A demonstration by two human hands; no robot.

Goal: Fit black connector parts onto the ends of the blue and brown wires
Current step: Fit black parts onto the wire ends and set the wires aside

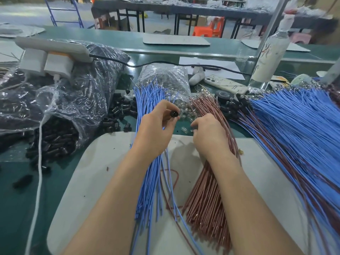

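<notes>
Head view, bench seen from above. My left hand [154, 129] sits over the far half of the blue wire bundle [149, 181], its grip narrowed to a pinch: thumb and forefinger hold one black connector part [174, 113], round end turned toward the camera. My right hand [209, 135] lies on the brown wire bundle [206, 199], fingers curled down among the strands; whether that grip holds a wire I cannot tell.

Both bundles lie on a pale grey mat [88, 172] on the green bench [18, 199], running near to far, blue on the left, brown just beside it on the right, their metal-tipped ends pointing far. A few loose blue and brown wires cross the mat between the two bundles.

Loose black connectors [121, 111] are scattered on the bench left of the blue bundle, and more fill an open clear plastic bag [55, 137] at the left. A second clear bag [165, 80] of small parts stands at the far end of the two bundles.

At the right, a large fan of blue wires [294, 126] spreads over the bench, with darker wires underneath. On the far side lie a phone [226, 83] in a pale case and a white bottle [270, 54]. A white cable [37, 172] trails near along the left edge of the mat.
</notes>
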